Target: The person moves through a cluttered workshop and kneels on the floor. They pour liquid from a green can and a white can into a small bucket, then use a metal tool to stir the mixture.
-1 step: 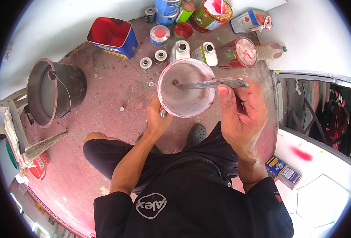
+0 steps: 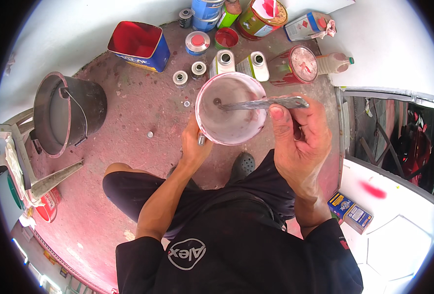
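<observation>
A white cup (image 2: 241, 127) with pink-stained rim is held up before me, a pale, translucent film or liquid inside. My left hand (image 2: 195, 147) grips it from the lower left, fingers partly hidden behind it; a small silver cylinder (image 2: 202, 139) shows at those fingers. My right hand (image 2: 302, 139) pinches a flat, stained metal stick (image 2: 258, 104) near its right end. The stick reaches across the rim into the cup, its left tip at a small dark spot inside.
Behind the cup stand open metal cans (image 2: 180, 78), a blue rectangular tin (image 2: 151, 59), a red-stained tub (image 2: 283, 71) and a plastic bottle (image 2: 334, 63) along white walls. A dark bucket (image 2: 92, 115) is left, a blue tin (image 2: 349, 210) lower right. My shoes (image 2: 242, 166) rest on the pink-stained floor.
</observation>
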Demonstrator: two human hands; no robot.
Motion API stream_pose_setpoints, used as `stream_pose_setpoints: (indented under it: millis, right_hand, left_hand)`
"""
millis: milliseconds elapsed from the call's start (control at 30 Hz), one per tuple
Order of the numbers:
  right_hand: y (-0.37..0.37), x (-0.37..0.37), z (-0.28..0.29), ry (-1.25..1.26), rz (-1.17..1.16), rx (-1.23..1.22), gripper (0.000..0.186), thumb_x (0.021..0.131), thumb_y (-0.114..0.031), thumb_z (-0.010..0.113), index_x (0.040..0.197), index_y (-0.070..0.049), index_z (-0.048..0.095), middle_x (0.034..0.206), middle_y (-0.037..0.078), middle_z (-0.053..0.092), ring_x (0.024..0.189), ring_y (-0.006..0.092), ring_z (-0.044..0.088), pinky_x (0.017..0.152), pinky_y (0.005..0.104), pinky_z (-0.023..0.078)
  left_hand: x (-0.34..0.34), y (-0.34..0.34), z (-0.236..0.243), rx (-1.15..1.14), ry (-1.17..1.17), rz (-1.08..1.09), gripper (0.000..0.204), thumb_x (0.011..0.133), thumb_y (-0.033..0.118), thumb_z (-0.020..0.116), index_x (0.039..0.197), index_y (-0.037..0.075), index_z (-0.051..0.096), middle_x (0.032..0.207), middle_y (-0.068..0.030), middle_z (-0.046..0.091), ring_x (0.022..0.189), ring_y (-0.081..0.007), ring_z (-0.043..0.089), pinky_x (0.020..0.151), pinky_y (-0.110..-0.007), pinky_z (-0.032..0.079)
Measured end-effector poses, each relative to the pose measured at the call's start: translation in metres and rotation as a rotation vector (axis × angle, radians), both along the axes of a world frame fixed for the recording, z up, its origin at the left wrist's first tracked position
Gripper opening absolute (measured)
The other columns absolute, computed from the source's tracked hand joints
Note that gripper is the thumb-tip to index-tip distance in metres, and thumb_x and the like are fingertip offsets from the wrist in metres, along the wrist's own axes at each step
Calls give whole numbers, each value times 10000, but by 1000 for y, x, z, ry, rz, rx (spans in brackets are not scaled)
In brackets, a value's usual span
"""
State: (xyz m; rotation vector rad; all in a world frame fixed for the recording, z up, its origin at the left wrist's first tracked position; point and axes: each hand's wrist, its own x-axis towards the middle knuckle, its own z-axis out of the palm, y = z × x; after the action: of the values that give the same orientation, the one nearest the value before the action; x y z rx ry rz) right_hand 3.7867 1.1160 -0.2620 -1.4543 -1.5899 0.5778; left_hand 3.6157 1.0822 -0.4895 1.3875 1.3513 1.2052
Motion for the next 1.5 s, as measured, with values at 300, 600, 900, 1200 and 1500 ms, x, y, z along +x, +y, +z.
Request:
stream_pose_setpoints:
  millis: [300, 600, 900, 1200, 1500]
  right_hand:
    - [-3, 2, 6, -80, -31, -2, 229, 962, -102, 787, 1143, 2, 692, 874, 34, 671, 633, 65, 483, 570, 233, 398]
    - [-2, 5, 2, -56, -20, 18, 231, 962, -99, 786, 1149, -2, 691, 870, 27, 664, 632, 63, 464, 567, 234, 386]
    - [-4, 6, 3, -37, -17, 11, 217, 958, -105, 791, 1131, -13, 697, 873, 28, 670, 628, 54, 469, 562, 228, 387]
    - [-10, 10, 9, -99, 11, -38, 244, 996, -108, 754, 1175, 12, 638, 957, 52, 734, 738, 31, 546, 640, 179, 430]
    - [-9, 11, 9, -94, -4, 44, 212, 955, -121, 795, 1109, -15, 694, 839, 35, 682, 574, 55, 481, 520, 227, 382]
  left_hand:
    - [2, 0, -1, 19, -14, 27, 519, 796, -54, 757, 1296, -18, 623, 1158, -212, 700, 1065, -382, 723, 906, -411, 552]
    - [2, 0, 1, 2, -28, 19, 518, 815, -47, 758, 1312, -13, 616, 1175, -214, 704, 1092, -380, 724, 920, -420, 557]
    - [-2, 3, 12, 23, 31, -27, 485, 820, -18, 769, 1284, 6, 630, 1169, -211, 702, 1096, -400, 719, 921, -428, 559]
    - [4, -2, -5, -10, -59, 9, 475, 818, -18, 765, 1275, 15, 639, 1143, -203, 701, 1049, -392, 726, 895, -421, 563]
    - [3, -2, 5, 23, -1, -2, 500, 815, -30, 754, 1299, 6, 632, 1142, -205, 702, 1053, -376, 727, 904, -412, 560]
